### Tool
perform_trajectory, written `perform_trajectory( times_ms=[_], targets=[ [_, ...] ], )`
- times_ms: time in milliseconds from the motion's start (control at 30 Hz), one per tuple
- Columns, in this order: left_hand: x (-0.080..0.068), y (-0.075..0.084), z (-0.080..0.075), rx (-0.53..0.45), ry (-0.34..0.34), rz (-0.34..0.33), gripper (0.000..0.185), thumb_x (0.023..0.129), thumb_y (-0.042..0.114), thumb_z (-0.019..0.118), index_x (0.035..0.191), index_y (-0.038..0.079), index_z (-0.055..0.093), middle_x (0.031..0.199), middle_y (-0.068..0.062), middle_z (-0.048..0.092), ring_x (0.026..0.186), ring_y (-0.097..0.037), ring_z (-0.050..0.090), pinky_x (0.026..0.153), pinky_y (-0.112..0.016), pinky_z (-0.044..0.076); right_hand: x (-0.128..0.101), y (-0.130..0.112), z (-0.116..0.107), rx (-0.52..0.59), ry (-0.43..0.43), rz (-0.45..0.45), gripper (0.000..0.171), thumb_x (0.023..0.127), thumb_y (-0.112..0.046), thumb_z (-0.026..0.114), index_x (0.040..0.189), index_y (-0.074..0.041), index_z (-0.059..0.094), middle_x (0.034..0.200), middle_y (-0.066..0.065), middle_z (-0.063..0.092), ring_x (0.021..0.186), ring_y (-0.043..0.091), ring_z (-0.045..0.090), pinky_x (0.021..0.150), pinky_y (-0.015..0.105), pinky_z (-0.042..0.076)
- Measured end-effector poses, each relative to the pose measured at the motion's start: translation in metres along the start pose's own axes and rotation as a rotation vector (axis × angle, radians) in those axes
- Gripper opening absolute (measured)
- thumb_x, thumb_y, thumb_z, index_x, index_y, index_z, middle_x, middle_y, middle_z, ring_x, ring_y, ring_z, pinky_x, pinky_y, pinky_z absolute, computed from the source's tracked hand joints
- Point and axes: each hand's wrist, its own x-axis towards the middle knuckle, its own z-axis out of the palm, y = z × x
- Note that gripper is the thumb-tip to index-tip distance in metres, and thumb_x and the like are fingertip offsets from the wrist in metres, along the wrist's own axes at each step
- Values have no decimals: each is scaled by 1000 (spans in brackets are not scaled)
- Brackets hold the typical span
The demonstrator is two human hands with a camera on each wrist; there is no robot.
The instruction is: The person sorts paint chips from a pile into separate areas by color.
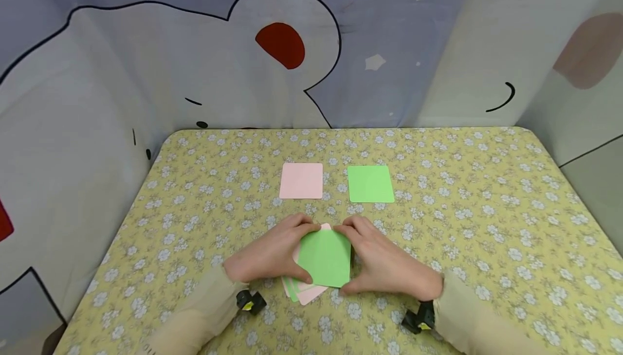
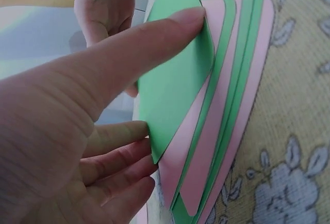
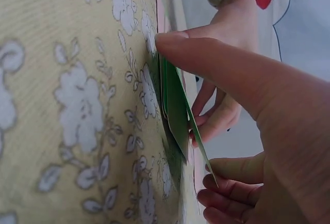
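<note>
A green square card (image 1: 325, 260) lies tilted on top of a loose stack of pink and green cards (image 1: 310, 294), in the near middle of the table. My left hand (image 1: 272, 252) holds its left side, thumb at the near corner and fingers at the far one. On the opposite side, my right hand (image 1: 386, 262) grips the same card between thumb and fingers. The right wrist view shows the top card (image 3: 193, 113) raised at its far edge, away from the stack. In the left wrist view, several fanned cards (image 2: 227, 79) show beneath it.
Farther back, a single pink card (image 1: 301, 181) lies flat, with a single green card (image 1: 371, 184) to its right. A yellow floral cloth (image 1: 486, 236) covers the table. Behind it hangs a printed curtain (image 1: 194, 63).
</note>
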Motion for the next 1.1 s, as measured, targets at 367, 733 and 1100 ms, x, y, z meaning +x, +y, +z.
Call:
perform_trajectory(
  times_ms=[367,733,1100],
  targets=[
    [3,3,0,15,52,14,114,60,47,98,153,6,45,141,-2,45,121,-15,47,102,-32,47,2,6,-8,19,9,51,109,59,-46,97,148,-4,48,135,0,42,114,13,47,92,35,52],
    [9,5,1,46,63,25,114,64,43,96,156,7,40,148,-2,39,128,-16,43,105,-33,45,0,10,-16,20,39,44,111,60,-46,97,148,-2,47,139,3,40,120,17,47,97,39,51],
    [20,7,-2,36,105,53,109,64,37,95,154,4,42,147,-3,38,123,-14,44,100,-30,47,-3,15,-24,5,18,87,111,66,-47,94,153,-3,41,148,8,37,131,23,44,100,43,50]
  ],
)
